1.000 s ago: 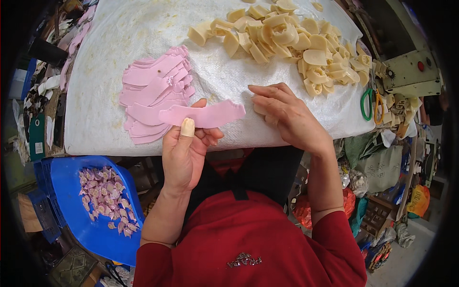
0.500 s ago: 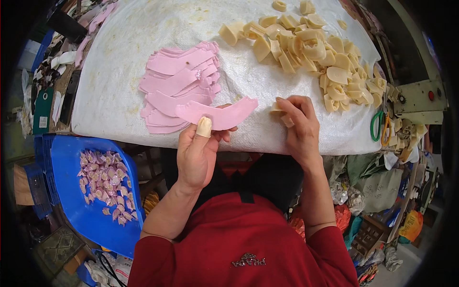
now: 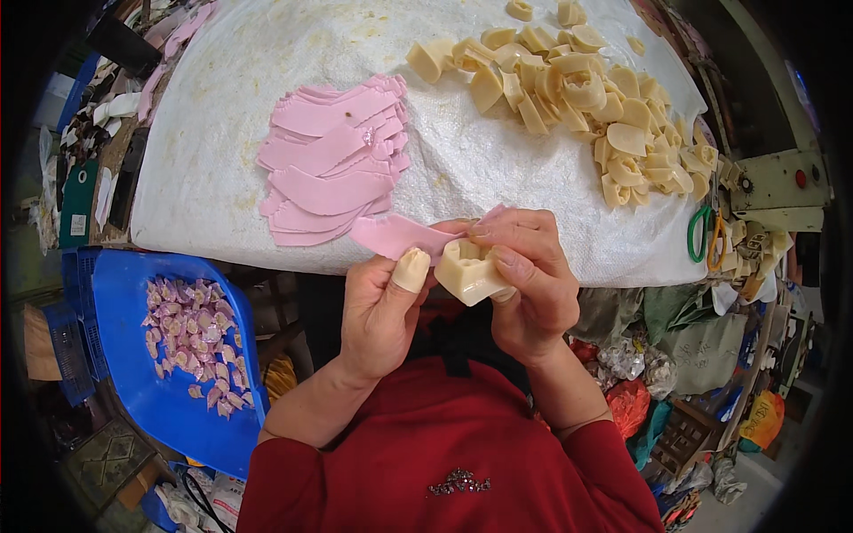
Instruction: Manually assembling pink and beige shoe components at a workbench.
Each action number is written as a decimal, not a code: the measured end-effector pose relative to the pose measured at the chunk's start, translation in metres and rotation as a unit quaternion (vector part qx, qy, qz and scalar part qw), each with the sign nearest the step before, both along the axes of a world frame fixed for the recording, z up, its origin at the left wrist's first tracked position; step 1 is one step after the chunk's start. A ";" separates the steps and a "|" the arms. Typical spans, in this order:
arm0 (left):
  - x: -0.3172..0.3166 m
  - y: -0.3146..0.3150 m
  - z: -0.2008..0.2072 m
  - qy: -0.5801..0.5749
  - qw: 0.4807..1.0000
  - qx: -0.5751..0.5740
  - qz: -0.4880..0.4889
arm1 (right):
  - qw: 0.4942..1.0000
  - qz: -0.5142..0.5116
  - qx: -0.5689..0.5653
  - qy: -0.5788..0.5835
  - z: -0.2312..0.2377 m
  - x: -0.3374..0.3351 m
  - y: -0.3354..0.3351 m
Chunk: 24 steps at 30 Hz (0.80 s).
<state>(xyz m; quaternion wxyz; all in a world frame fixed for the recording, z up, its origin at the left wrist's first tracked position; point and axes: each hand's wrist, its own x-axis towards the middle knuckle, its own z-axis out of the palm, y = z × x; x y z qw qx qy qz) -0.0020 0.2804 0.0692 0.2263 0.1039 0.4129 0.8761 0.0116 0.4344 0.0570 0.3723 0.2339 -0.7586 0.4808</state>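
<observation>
My left hand (image 3: 382, 311), its thumb covered by a cream finger cot (image 3: 411, 270), pinches a curved pink strip (image 3: 397, 236) at the near table edge. In my right hand (image 3: 536, 284) is a hollow cream plastic heel-shaped piece (image 3: 468, 275), its open side facing up. The piece sits against the strip, and the strip's right end shows behind my right fingers. Beyond my left hand lies a stack of similar pink strips (image 3: 333, 160). A heap of cream pieces (image 3: 622, 111) spreads over the far right of the table.
White woven sheeting (image 3: 213, 133) covers the table. A blue tub (image 3: 178, 435) at the lower left holds many small pink-wrapped pieces (image 3: 197, 342). Green-handled scissors (image 3: 698, 233) hang at the right edge, near a machine box with a red button (image 3: 801, 178). Bags and scraps crowd the lower right.
My right hand has come left and nearer with the cream piece, meeting the pink strip. My left hand has moved slightly right and nearer, bringing the strip off the stack.
</observation>
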 end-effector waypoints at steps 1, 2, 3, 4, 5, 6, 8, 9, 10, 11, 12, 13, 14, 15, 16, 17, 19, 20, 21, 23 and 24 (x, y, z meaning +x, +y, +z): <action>0.001 0.000 0.000 0.001 1.000 -0.006 -0.001 | 1.000 0.000 0.000 0.000 0.000 0.000 0.000; 0.001 0.000 0.000 0.001 1.000 -0.006 -0.001 | 1.000 -0.004 -0.002 0.003 0.001 -0.001 -0.001; 0.002 0.000 -0.001 0.010 1.000 -0.011 0.004 | 1.000 -0.008 -0.004 0.006 0.002 -0.001 -0.002; 0.002 0.000 -0.001 0.019 1.000 -0.017 0.009 | 1.000 -0.009 -0.004 0.005 0.001 -0.001 -0.003; 0.002 0.000 -0.001 0.018 1.000 -0.017 0.008 | 1.000 -0.016 -0.006 0.012 0.000 -0.002 -0.003; 0.002 -0.001 -0.002 0.055 0.996 -0.063 0.021 | 1.000 -0.022 -0.007 0.018 -0.001 -0.003 -0.003; 0.003 -0.001 -0.004 0.091 0.989 -0.109 0.033 | 0.999 -0.041 0.010 0.024 0.001 -0.005 -0.004; 0.003 -0.001 -0.005 0.118 0.983 -0.127 0.056 | 0.997 -0.059 0.027 0.030 0.003 -0.006 -0.004; 0.003 -0.001 -0.005 0.145 0.976 -0.145 0.078 | 0.997 -0.060 0.026 0.030 0.004 -0.008 -0.004; 0.002 0.000 -0.004 0.145 0.975 -0.146 0.078 | 0.995 -0.077 0.056 0.027 0.006 -0.009 -0.002; 0.000 0.002 -0.004 0.147 0.976 -0.129 0.094 | 0.992 -0.093 0.087 0.024 0.006 -0.010 -0.001; -0.001 0.004 -0.004 0.148 0.976 -0.111 0.111 | 0.992 -0.093 0.086 0.024 0.005 -0.011 -0.001; -0.001 0.006 -0.003 0.148 0.976 -0.112 0.111 | 0.991 -0.100 0.081 0.025 0.002 -0.011 -0.001; -0.001 0.008 -0.002 0.164 0.967 -0.135 0.142 | 0.991 -0.109 0.077 0.026 0.001 -0.010 -0.001; -0.001 0.009 0.000 0.180 0.956 -0.157 0.172 | 0.991 -0.110 0.079 0.025 0.002 -0.009 0.000; -0.002 0.004 0.003 0.179 0.956 -0.155 0.171 | 0.988 -0.119 0.099 0.024 0.004 -0.007 0.002; -0.007 -0.008 0.008 0.227 0.915 -0.281 0.180 | 0.984 -0.130 0.119 0.019 0.011 -0.004 0.004; -0.008 -0.008 0.008 0.226 0.916 -0.280 0.176 | 0.972 -0.156 0.177 -0.011 0.019 0.000 0.003; -0.009 -0.008 0.007 0.238 0.910 -0.293 0.173 | 0.955 -0.180 0.233 -0.039 0.026 0.002 0.001; -0.008 -0.009 0.006 0.249 0.904 -0.306 0.167 | 0.946 -0.176 0.262 -0.081 0.036 0.004 -0.001; -0.008 -0.008 0.004 0.268 0.893 -0.322 0.164 | 0.934 -0.172 0.290 -0.121 0.038 0.005 -0.001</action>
